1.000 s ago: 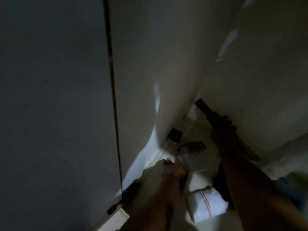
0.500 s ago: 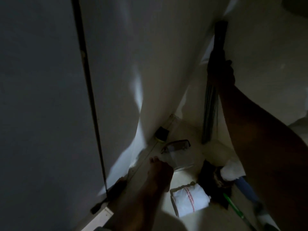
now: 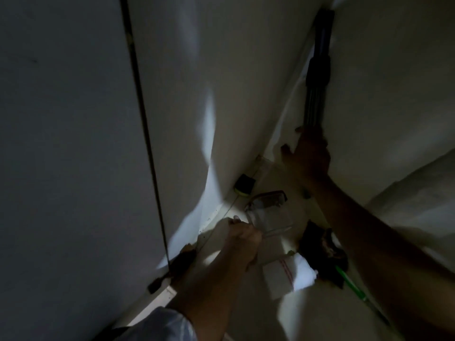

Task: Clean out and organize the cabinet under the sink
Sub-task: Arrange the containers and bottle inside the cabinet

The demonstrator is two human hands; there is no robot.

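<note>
My left hand [image 3: 243,238] grip holds the clear container [image 3: 270,217]. Above my right hand [image 3: 309,156] the dark pole [image 3: 317,77] stands upright; grip unclear.

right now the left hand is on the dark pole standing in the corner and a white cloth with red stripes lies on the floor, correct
Not quite. The head view shows the right hand on the dark pole standing in the corner; the left hand holds a clear container. The white cloth with red stripes does lie on the floor.
</note>
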